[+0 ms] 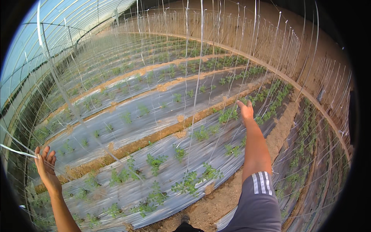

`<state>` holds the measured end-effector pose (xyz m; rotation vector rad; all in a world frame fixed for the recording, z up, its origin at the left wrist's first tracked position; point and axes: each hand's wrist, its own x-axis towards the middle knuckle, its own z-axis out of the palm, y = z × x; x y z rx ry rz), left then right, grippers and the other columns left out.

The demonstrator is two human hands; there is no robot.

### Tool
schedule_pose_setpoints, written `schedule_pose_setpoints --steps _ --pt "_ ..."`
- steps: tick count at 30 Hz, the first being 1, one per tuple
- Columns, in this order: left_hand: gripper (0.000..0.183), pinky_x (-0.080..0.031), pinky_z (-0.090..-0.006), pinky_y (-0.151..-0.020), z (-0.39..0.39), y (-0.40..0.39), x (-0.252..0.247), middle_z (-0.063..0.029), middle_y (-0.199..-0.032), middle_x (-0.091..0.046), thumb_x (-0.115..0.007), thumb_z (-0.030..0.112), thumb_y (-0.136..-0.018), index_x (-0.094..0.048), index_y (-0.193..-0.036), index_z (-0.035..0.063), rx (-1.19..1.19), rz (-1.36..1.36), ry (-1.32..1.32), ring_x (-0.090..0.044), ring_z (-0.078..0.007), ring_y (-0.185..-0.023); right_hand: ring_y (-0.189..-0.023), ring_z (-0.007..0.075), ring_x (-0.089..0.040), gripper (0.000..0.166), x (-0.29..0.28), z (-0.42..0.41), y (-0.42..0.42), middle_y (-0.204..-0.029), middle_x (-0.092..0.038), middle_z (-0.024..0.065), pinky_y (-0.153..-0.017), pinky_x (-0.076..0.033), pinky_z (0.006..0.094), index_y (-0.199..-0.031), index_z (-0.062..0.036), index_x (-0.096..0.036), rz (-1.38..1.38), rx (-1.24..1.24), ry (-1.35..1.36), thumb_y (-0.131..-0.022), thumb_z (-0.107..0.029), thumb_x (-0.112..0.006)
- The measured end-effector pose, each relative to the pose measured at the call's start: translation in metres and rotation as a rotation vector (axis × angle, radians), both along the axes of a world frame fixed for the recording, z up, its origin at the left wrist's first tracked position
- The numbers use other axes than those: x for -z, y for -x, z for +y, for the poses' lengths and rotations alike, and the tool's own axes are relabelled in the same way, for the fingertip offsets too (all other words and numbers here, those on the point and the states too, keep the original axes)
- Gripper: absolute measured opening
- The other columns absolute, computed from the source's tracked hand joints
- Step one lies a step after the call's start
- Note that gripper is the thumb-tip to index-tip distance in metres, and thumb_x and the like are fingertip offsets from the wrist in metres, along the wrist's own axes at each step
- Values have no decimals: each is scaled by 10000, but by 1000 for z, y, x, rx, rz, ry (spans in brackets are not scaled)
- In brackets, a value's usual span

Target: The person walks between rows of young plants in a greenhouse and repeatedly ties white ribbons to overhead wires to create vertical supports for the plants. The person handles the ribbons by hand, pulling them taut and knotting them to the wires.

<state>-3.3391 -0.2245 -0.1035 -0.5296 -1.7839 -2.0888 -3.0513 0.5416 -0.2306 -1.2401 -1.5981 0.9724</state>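
Note:
My left hand (pixel 47 171) is raised at the far left, palm up with bent fingers, against a white plastic twine (pixel 18 150); whether the fingers grip it cannot be told. My right hand (pixel 246 110) reaches out over the bed at centre right, thumb and fingers apart, with nothing plainly in it. Green seedlings (pixel 228 115) lie beyond and below that hand. Rows of young leafy plants (pixel 187 182) grow through silvery plastic mulch film (pixel 171 192). White strings (pixel 197 87) hang down over the rows, one of them between my hands.
Bare soil furrows (pixel 203 206) run between the film-covered beds. A long pale rail or ridge (pixel 261 62) curves across the back, before a brown earth wall (pixel 324 43). A metal-framed greenhouse roof (pixel 95 14) stands at the upper left. My shoe (pixel 185 219) is on the soil.

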Motion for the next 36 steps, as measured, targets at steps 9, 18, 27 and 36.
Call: schedule_pose_setpoints --steps 9,18,27,36 --pt "630 -465 -373 -1022 27 -9 4 -149 -1314 -600 -494 488 -1033 -402 -1477 50 152 -53 -68 -626 -237 -1140 -1283 283 -505 892 -61 -128 115 -1324 -568 165 -1164 -272 445 -1545 22 -257 811 -685 93 -986 -641 -464" --pt "687 -440 -353 -1019 86 -34 -10 -134 -1283 -609 -662 450 -957 -437 -1440 17 334 5 242 -586 -216 -1185 -1227 285 -549 713 -116 -516 192 -1303 -555 230 -1035 -433 436 -1459 25 -351 202 -1270 -158 -858 -113 -708" --pt "317 -480 -256 -574 79 -54 -49 -19 -758 -607 -699 342 -962 -605 -985 41 621 -195 254 -552 -83 -629 -760 127 -560 135 -117 -575 176 -831 -606 31 -672 -467 318 -992 3 -637 133 -1516 104 -933 -117 -621" --pt "330 -267 -255 -409 82 -70 -58 45 -607 -434 -686 235 -943 -449 -737 135 572 -184 -124 -348 -45 -471 -596 115 -419 147 -64 -577 76 -710 -547 19 -556 -333 294 -910 4 -676 468 -1895 858 -903 -131 -619"
